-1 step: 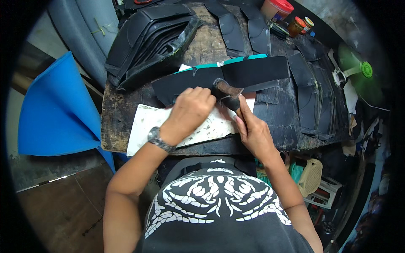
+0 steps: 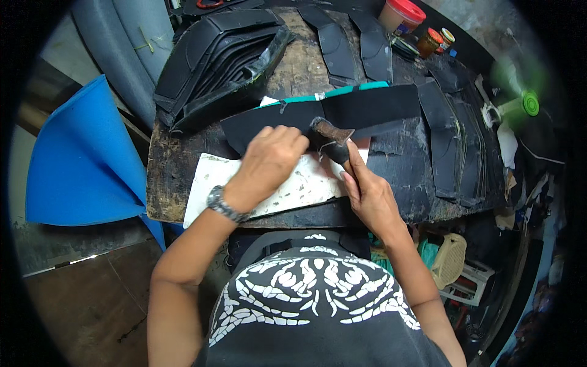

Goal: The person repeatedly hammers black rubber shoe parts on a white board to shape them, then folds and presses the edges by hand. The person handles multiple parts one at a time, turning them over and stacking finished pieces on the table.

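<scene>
Hammering a black strip flat on the worktop (image 2: 183,177).

The left hand (image 2: 269,162) presses closed-fingered on the long black strip (image 2: 367,110) at centre, above the white board (image 2: 293,186); the right hand (image 2: 370,196), at 4 o'clock from it, has its grip closed round the hammer (image 2: 333,137). Judged best: keep fingertips clear of the head, strike flat, hold the strip taut.

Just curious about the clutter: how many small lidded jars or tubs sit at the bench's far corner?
3, clustered together: a beige plastic tub with a red lid, a small amber jar with an orange lid, and a tiny pale-lidded jar beside it. Others may be hidden.
</scene>
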A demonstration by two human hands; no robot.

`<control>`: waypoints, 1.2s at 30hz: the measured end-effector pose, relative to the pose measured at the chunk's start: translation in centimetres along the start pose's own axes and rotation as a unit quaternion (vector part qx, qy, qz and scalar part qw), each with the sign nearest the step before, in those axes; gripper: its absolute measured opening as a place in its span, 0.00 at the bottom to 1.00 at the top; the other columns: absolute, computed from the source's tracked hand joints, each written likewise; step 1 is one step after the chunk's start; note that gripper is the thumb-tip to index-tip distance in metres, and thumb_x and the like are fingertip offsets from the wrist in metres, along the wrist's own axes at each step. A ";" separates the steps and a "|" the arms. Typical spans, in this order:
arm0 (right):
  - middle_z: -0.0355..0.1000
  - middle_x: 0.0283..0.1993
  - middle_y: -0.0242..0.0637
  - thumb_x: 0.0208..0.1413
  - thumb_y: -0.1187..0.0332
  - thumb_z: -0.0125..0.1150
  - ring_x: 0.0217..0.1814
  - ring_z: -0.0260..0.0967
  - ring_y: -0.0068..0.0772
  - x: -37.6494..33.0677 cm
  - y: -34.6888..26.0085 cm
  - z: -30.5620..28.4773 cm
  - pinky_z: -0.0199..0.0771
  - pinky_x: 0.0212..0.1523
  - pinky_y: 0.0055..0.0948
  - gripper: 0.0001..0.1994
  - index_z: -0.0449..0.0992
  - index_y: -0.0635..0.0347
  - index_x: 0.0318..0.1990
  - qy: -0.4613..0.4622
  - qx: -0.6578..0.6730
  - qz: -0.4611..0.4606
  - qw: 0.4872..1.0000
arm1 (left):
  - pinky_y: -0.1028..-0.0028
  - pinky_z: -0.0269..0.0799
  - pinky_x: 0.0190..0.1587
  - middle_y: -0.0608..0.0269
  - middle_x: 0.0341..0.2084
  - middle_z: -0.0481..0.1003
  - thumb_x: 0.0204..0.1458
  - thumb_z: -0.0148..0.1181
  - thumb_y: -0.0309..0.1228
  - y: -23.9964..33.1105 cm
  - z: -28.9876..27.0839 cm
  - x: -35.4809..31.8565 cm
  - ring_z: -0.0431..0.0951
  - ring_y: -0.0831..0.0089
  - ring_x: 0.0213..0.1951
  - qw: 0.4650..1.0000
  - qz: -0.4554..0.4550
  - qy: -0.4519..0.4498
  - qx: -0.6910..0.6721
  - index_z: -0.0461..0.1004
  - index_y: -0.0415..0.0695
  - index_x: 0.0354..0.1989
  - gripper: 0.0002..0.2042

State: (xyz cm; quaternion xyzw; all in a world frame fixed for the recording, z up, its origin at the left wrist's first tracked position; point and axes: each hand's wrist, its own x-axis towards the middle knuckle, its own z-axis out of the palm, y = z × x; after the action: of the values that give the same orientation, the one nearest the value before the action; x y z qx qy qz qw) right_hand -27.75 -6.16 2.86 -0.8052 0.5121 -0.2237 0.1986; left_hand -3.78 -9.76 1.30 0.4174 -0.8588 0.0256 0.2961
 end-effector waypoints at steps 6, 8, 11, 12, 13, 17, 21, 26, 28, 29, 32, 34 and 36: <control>0.79 0.42 0.56 0.67 0.66 0.58 0.39 0.78 0.61 1.4 -0.9 -0.6 0.79 0.39 0.51 0.29 0.60 0.48 0.74 0.036 0.007 -0.008 0.999 | 0.66 0.75 0.47 0.46 0.43 0.79 0.47 0.59 0.22 -1.2 -0.9 -2.2 0.80 0.60 0.45 0.997 0.039 -0.035 0.054 0.76 0.37 0.32 0.05; 0.79 0.43 0.54 0.66 0.66 0.58 0.38 0.78 0.60 1.7 -1.2 -0.5 0.79 0.39 0.50 0.29 0.61 0.48 0.74 0.101 0.046 -0.039 0.993 | 0.65 0.76 0.47 0.46 0.42 0.80 0.47 0.59 0.22 -0.6 -0.2 -2.6 0.80 0.58 0.44 0.998 0.017 -0.016 0.060 0.76 0.36 0.32 0.05; 0.80 0.44 0.50 0.65 0.71 0.61 0.38 0.80 0.55 1.7 -1.4 -0.4 0.80 0.39 0.45 0.31 0.61 0.53 0.74 -0.043 -0.013 0.004 0.999 | 0.65 0.76 0.48 0.45 0.42 0.80 0.47 0.59 0.22 0.0 0.3 -2.8 0.80 0.57 0.45 0.998 0.006 -0.010 0.068 0.76 0.37 0.32 0.04; 0.80 0.43 0.50 0.64 0.72 0.61 0.37 0.80 0.55 1.6 -1.4 -0.2 0.80 0.39 0.44 0.31 0.60 0.54 0.74 -0.026 -0.027 -0.004 0.999 | 0.65 0.76 0.48 0.45 0.42 0.79 0.47 0.59 0.22 0.2 0.3 -2.8 0.80 0.57 0.45 0.997 0.003 -0.012 0.070 0.76 0.37 0.32 0.05; 0.80 0.42 0.50 0.64 0.73 0.61 0.37 0.80 0.54 1.6 -1.3 -0.2 0.80 0.40 0.44 0.32 0.60 0.56 0.74 -0.020 -0.059 0.015 0.998 | 0.65 0.76 0.48 0.45 0.42 0.79 0.47 0.59 0.22 0.1 0.2 -2.7 0.80 0.58 0.45 0.997 -0.006 -0.006 0.074 0.76 0.37 0.33 0.05; 0.80 0.44 0.51 0.66 0.68 0.59 0.41 0.79 0.61 1.5 -1.1 0.4 0.78 0.40 0.52 0.33 0.55 0.46 0.77 0.116 0.103 -0.037 0.987 | 0.65 0.75 0.49 0.48 0.45 0.79 0.48 0.59 0.23 -0.7 -0.9 -2.8 0.80 0.59 0.47 1.000 -0.016 -0.022 -0.001 0.77 0.37 0.37 0.08; 0.80 0.44 0.50 0.66 0.66 0.59 0.40 0.79 0.60 1.9 -1.3 0.2 0.79 0.40 0.52 0.32 0.56 0.45 0.76 -0.026 0.000 -0.017 1.000 | 0.65 0.77 0.47 0.54 0.44 0.78 0.49 0.65 0.18 -3.0 -2.5 -3.9 0.80 0.57 0.45 0.991 -0.091 -0.028 -0.099 0.79 0.36 0.40 0.09; 0.80 0.45 0.50 0.67 0.65 0.57 0.42 0.79 0.59 2.5 -1.6 -0.5 0.80 0.41 0.50 0.31 0.56 0.44 0.77 0.009 0.020 -0.021 1.000 | 0.63 0.78 0.50 0.51 0.46 0.78 0.49 0.61 0.19 -2.9 -2.3 -5.4 0.79 0.55 0.47 0.996 -0.064 -0.017 -0.066 0.77 0.36 0.38 0.08; 0.80 0.44 0.49 0.67 0.66 0.58 0.41 0.79 0.57 2.6 -1.8 -0.3 0.79 0.41 0.48 0.32 0.56 0.43 0.77 0.088 0.068 -0.042 0.993 | 0.62 0.78 0.51 0.49 0.46 0.77 0.49 0.61 0.19 -2.4 -2.0 -5.6 0.79 0.54 0.48 0.996 -0.072 -0.007 -0.051 0.77 0.36 0.38 0.07; 0.80 0.44 0.50 0.66 0.67 0.59 0.41 0.79 0.57 2.6 -1.9 0.0 0.79 0.41 0.48 0.32 0.57 0.43 0.76 0.055 0.047 -0.048 0.996 | 0.61 0.78 0.51 0.48 0.46 0.77 0.50 0.61 0.20 -2.3 -1.9 -5.6 0.79 0.54 0.48 0.997 -0.070 -0.007 -0.044 0.77 0.36 0.37 0.07; 0.80 0.43 0.50 0.64 0.70 0.63 0.40 0.79 0.56 2.6 -2.1 0.5 0.78 0.39 0.47 0.34 0.58 0.45 0.76 -0.058 -0.024 -0.033 0.997 | 0.60 0.78 0.52 0.46 0.47 0.77 0.50 0.60 0.20 -2.0 -2.0 -5.7 0.79 0.52 0.49 0.996 -0.075 -0.011 -0.040 0.75 0.37 0.36 0.06; 0.80 0.42 0.51 0.64 0.70 0.62 0.39 0.80 0.56 2.7 -2.1 0.7 0.78 0.38 0.47 0.34 0.58 0.45 0.76 0.015 0.003 -0.062 0.998 | 0.60 0.79 0.51 0.46 0.48 0.77 0.50 0.60 0.20 -2.1 -2.1 -5.7 0.79 0.52 0.49 0.996 -0.080 -0.004 -0.048 0.75 0.36 0.36 0.06; 0.79 0.41 0.50 0.64 0.70 0.62 0.38 0.79 0.56 2.7 -2.2 0.7 0.78 0.37 0.48 0.34 0.58 0.46 0.76 0.087 0.083 -0.073 0.990 | 0.60 0.79 0.51 0.46 0.49 0.77 0.50 0.60 0.20 -2.1 -2.1 -5.8 0.79 0.51 0.49 0.994 -0.094 0.000 -0.063 0.74 0.36 0.36 0.05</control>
State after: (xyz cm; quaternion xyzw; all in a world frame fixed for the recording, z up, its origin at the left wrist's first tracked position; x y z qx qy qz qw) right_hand -24.69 -7.72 3.91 -0.7986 0.4474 -0.3481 0.2025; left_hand 1.52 -6.39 -0.48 0.4767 -0.8157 -0.0566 0.3228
